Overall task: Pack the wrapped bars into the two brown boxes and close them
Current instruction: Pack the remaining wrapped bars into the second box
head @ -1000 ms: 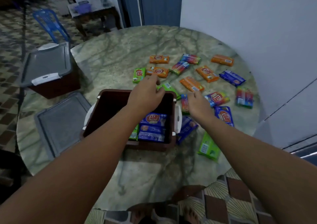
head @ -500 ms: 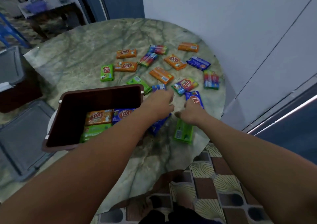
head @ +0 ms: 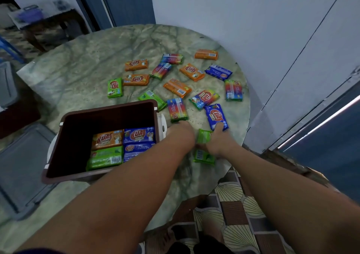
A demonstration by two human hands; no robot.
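Round marble table (head: 81,63); patterned floor tiles (head: 233,205); dark wooden side table (head: 48,20) far left, purple basket (head: 29,14) on it.

Head view; looks forward-down, close over table (head: 81,63) near edge

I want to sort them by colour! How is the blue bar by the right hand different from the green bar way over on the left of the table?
The blue bar lies near the table's right edge with the right hand touching its near end; the green bar lies alone, untouched. Their wrappers differ in colour, blue against green. Both lie flat with a red oval logo facing up, and neither is in the brown box yet.
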